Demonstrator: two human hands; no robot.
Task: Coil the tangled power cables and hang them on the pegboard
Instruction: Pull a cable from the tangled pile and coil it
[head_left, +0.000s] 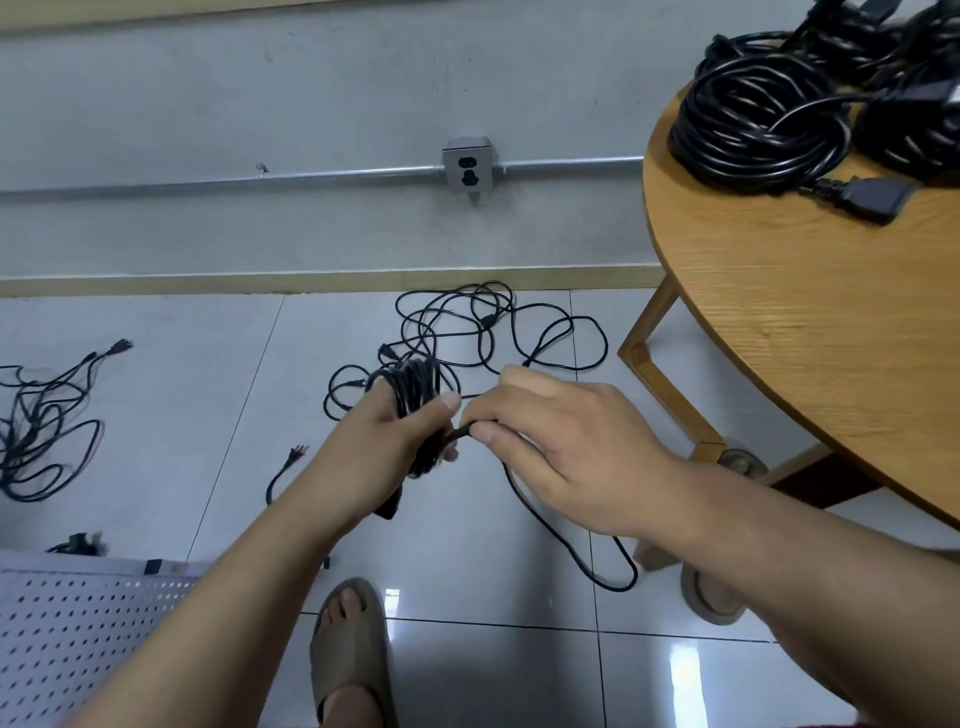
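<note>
We had our left hand (395, 439) closed round a half-made coil (415, 389) of black power cable. The loops were wound over the palm so that the hand served as the former and kept the turns from springing apart. Our right hand (563, 447) pinched the free run (463, 431) of that cable between thumb and forefinger, just beside the left thumb. We judged this was to lay the next turn on under some tension.

From the pinch the cable dropped to the floor (467, 597) and looped beside us. It seemed to lead back to the loose tangle (467, 332) near the skirting, so much of it was not yet wound. A second tangle (36, 431) lay well apart at the left.

The pegboard (78, 639) was close at the lower left, handy for hanging, though we could not tell how it was propped. Finished coils (753, 119) were heaped on the round tabletop (779, 322) at the right, presumably parked there until they were hung.
</note>
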